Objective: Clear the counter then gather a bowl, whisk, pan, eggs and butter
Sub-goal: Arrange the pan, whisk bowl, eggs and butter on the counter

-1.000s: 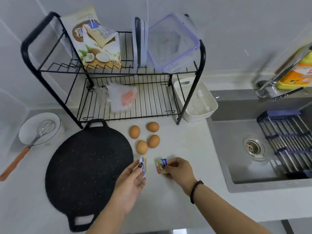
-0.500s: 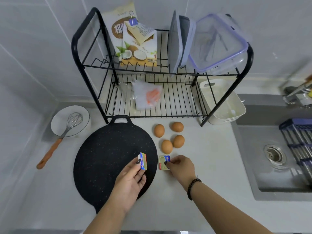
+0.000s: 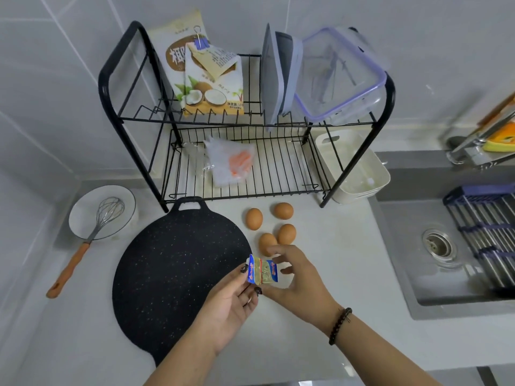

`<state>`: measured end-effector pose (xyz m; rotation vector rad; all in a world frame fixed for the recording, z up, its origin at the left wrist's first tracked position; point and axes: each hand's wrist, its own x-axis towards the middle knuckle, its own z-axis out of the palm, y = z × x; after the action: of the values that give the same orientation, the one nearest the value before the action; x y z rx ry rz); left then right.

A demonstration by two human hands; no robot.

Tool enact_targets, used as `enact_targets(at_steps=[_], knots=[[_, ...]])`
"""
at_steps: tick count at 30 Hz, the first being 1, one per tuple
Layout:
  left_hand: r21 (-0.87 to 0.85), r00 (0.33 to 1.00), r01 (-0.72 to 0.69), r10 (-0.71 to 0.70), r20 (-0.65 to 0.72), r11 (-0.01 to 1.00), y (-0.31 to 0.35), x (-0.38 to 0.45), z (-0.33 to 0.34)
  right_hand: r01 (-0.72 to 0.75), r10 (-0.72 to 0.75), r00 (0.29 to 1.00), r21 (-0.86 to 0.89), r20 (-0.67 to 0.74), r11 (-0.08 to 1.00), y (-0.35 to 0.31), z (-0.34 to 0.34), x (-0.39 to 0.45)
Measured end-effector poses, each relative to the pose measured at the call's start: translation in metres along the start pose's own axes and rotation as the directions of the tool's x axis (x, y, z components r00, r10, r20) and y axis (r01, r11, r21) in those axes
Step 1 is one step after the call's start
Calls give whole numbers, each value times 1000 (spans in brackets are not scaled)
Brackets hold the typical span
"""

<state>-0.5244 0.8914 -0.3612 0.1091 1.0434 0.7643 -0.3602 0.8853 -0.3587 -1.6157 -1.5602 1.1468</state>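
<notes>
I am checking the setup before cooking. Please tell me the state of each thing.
Butter packets: pinched between both hands.
Eggs: four, whole, on counter.
Whisk: head resting in bowl.
Pan: flat, empty.
Clear box: lidless, tilted on rack.

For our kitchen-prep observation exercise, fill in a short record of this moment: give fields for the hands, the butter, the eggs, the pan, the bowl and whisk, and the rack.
left hand: pinches the butter packets from the left
right hand: holds the same packets from the right
butter packets: two small foil packs, side by side, lifted above the counter
eggs: four brown ones, loose on the counter right of the pan
pan: black, flat, on the counter
bowl: white, left of the pan
whisk: head rests in the bowl
rack: black wire, against the wall
</notes>
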Motion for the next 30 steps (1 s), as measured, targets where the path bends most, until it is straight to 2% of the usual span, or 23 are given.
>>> enact_targets(at_steps=[10, 16, 19, 23, 26, 30], knots=[[36, 997, 78, -79, 7, 996, -21, 5, 9, 86, -87, 996, -37, -32, 996, 18, -8, -9], [34, 996, 70, -68, -57, 997, -17, 12, 11, -9, -9, 993, -153, -114, 988, 39, -28, 6], [27, 996, 57, -55, -72, 998, -13, 14, 8, -8, -11, 998, -318, -57, 948, 50, -33, 16], [9, 994, 32, -31, -102, 999, -7, 17, 2, 66, -22, 996, -535, 88, 842, 52, -36, 26], [4, 993, 17, -17, -119, 1000, -4, 19, -2, 104, -7, 987, -601, 162, 792, 52, -33, 31], [0, 991, 4, -4, -134, 1000, -4, 20, -3, 112, 17, 980, -613, 200, 782, 56, -30, 30]])
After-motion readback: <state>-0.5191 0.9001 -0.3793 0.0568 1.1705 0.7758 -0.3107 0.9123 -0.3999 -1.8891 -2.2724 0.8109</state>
